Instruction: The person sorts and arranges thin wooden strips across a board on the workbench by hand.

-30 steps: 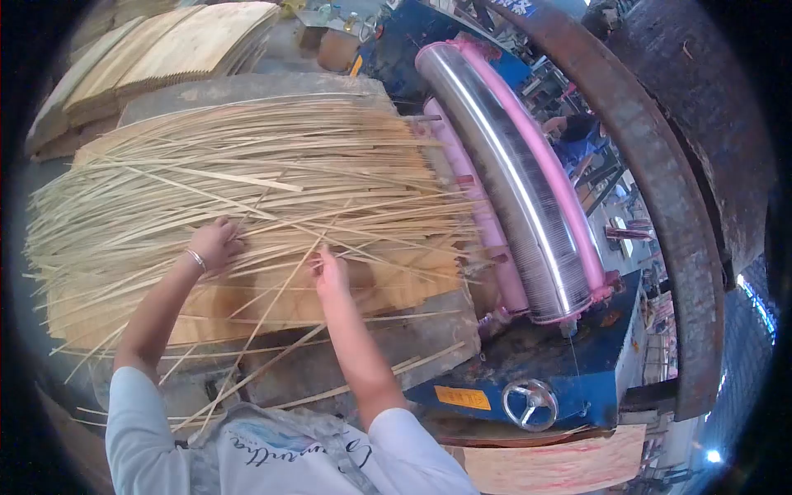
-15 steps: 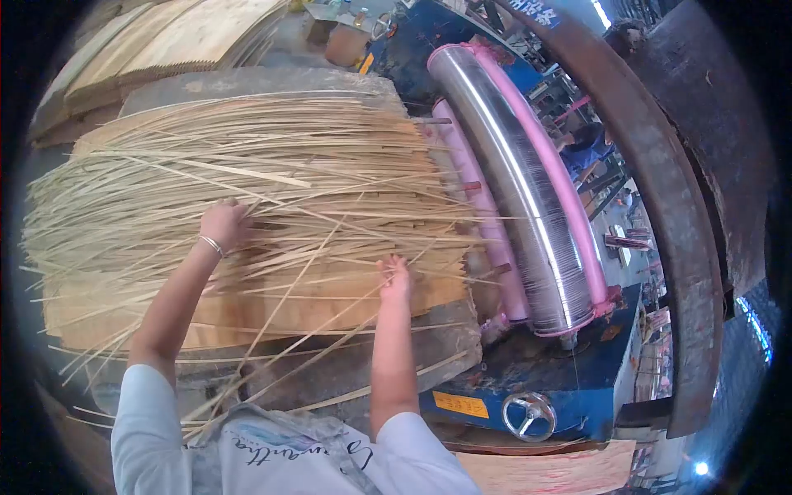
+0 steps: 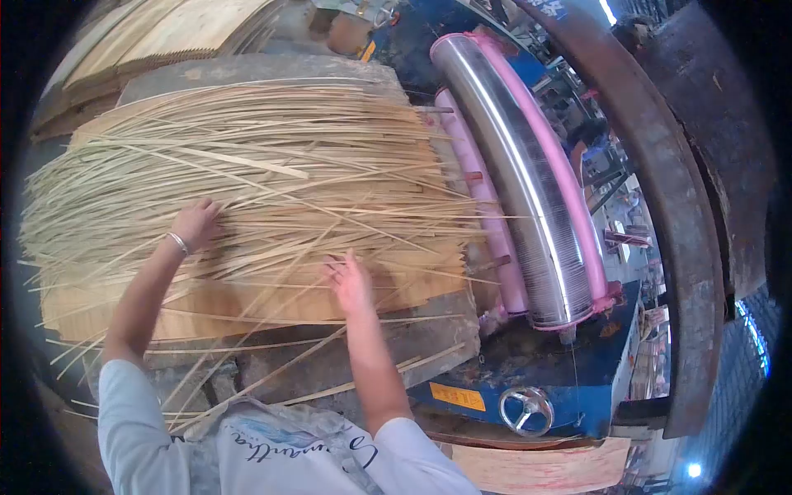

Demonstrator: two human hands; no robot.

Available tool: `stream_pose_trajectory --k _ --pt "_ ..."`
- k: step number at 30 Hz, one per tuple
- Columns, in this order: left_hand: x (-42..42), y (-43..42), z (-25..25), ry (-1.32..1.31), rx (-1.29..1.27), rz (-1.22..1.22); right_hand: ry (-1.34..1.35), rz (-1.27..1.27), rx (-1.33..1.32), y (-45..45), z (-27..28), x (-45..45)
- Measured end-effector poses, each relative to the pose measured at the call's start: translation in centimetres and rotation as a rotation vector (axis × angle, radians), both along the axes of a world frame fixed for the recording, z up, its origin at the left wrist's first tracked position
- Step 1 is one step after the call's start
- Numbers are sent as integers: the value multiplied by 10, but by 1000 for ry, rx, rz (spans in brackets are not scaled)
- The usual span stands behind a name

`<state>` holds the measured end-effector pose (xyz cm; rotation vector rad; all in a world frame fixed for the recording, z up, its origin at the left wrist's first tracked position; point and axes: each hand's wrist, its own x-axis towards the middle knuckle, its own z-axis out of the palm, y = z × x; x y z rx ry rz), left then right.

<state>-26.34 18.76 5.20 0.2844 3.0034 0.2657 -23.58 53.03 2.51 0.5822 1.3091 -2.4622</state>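
Many long thin wood strips [image 3: 272, 177] lie in a loose layer over wide veneer sheets [image 3: 173, 305]. My left hand [image 3: 198, 224], with a bracelet at the wrist, rests on the strips left of the middle; its fingertips are hidden against them. Near the front edge of the layer is my right hand [image 3: 348, 280], its fingers apart and nothing held in them. A few strips cross at a slant just left of it and hang over the front edge toward my body.
At the right stands a blue machine [image 3: 528, 379] with a shiny metal roller [image 3: 520, 173], pink rollers and a handwheel [image 3: 525, 412]. Stacked veneer sheets [image 3: 165, 41] lie at the back left. A curved rusty beam [image 3: 660, 181] rises at the far right.
My right hand moved right along the front strips, then came back left and opened. My left hand shifted slightly right, then left again. Some slanted strips in front have shifted.
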Motion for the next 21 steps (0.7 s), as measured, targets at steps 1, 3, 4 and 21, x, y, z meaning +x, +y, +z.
stream_pose_trajectory --k 1,3,4,21 --pt "-1 -14 -5 -60 15 -41 -6 26 -21 -11 -5 0" --pt "7 -39 -20 51 -22 -87 -9 73 -66 -35 -17 -3" --pt "14 -51 -11 81 -8 -116 -18 117 -108 -45 -15 1" --pt "20 -266 -32 365 -221 171 -115 345 -197 -92 2 63"
